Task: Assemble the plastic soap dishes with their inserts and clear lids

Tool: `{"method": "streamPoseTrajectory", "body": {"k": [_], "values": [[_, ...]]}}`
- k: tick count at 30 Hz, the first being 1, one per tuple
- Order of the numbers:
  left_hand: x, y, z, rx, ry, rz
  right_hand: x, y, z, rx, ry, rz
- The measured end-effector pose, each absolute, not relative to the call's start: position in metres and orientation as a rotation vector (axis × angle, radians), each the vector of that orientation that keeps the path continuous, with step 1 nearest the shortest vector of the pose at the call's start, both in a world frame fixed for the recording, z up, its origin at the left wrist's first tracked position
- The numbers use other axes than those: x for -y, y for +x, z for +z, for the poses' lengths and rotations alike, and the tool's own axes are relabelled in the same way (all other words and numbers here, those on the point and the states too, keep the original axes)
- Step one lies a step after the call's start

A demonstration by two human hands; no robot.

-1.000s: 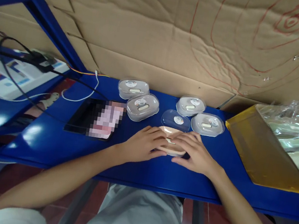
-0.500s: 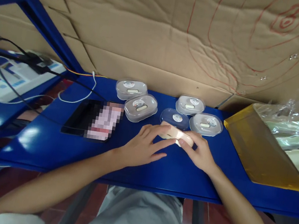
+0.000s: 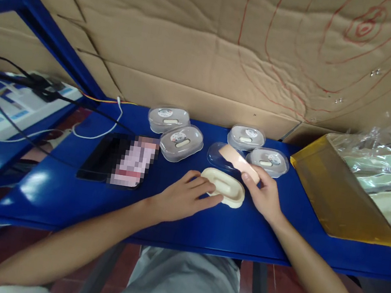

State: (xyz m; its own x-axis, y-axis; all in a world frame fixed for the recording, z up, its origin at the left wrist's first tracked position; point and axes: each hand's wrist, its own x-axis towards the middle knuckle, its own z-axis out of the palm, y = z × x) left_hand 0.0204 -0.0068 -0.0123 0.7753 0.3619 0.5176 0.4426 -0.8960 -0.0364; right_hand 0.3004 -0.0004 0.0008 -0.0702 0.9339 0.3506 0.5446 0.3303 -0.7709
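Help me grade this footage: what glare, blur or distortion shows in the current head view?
Head view: white glare on the left of the blue table; bright highlights on the clear plastic bag; a pixel mosaic over much of the black device; edges soft and seemingly stretched, perhaps by a wide lens; left hand, right hand and peach piece fairly clear.

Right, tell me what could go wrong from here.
The right hand grips the peach piece near one end, so it might slip and drop onto the clear lid.
The left hand seems to touch the cream tray; a jerk could perhaps slide it along the table.
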Motion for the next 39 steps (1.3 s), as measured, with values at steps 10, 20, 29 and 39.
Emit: {"method": "streamPoseTrajectory", "body": {"k": [10,20,29,39], "values": [[0.007,0.028,-0.013,0.543,-3.020,-0.541,-0.037,0.383,-0.005,2.305,-1.538,-0.030],[0.006,0.027,-0.010,0.575,-3.047,-0.584,-0.045,0.425,0.020,2.106,-1.562,0.133],[0.006,0.026,-0.010,0.576,-3.052,-0.553,-0.044,0.402,-0.001,2.108,-1.542,0.394],[-0.005,0.019,-0.002,0.917,-2.793,-0.892,-0.015,0.369,0.024,2.373,-1.299,0.095]]}}
